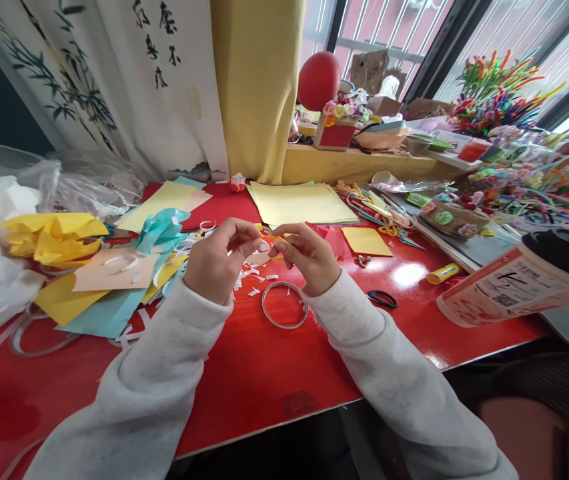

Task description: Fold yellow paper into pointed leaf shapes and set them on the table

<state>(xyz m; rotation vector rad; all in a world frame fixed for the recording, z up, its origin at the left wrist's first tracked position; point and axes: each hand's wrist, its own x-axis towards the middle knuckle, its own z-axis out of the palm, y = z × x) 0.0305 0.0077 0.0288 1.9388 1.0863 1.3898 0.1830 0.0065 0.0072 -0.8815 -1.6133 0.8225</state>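
Observation:
My left hand [221,259] and my right hand [309,257] are raised over the red table, fingertips almost meeting. Both are closed in a pinch, thumb against fingers. Something thin and yellowish shows at the fingertips, too small to name. Below and between them a roll of narrow tape or ring [285,327] lies flat, its right edge close to my right sleeve. White paper scraps [254,291] are scattered under my left hand. Black-handled scissors [383,299] rest to the right of my right wrist, partly covered by the sleeve.
Yellow paper sheets [299,203] lie behind my hands, with a smaller yellow pad [367,241] to the right. Coloured paper [109,310] and plastic bags are heaped at left. A lidded paper cup [514,283] and a glue stick [443,273] are on the right.

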